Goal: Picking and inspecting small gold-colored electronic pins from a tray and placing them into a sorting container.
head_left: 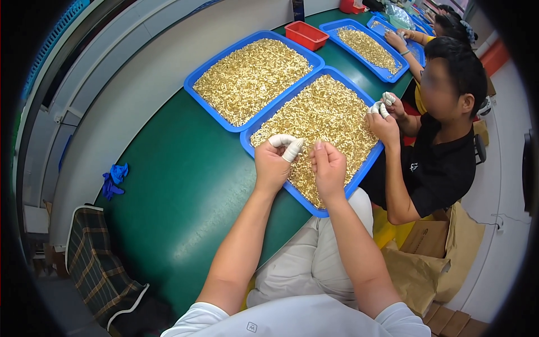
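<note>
Both my hands are raised over a blue tray (308, 209) heaped with small gold-coloured metal pieces (331, 104). White finger covers wrap the thumb and a finger of my left hand (274, 167), whose tips come together in a pinch. Beside it, a little to the right, my bare right hand (329, 169) is closed, thumb against the curled fingers. Whatever sits between the fingertips of either hand is too small or hidden to make out. The two hands are slightly apart.
A second blue tray (190, 78) of gold pieces adjoins mine. Behind stand a red bin (306, 36) and another blue tray (394, 79). Close at right sits a co-worker (438, 163) with covered fingers. Blue gloves (114, 180) lie on the green table (179, 185); plaid cloth (101, 253) hangs nearby.
</note>
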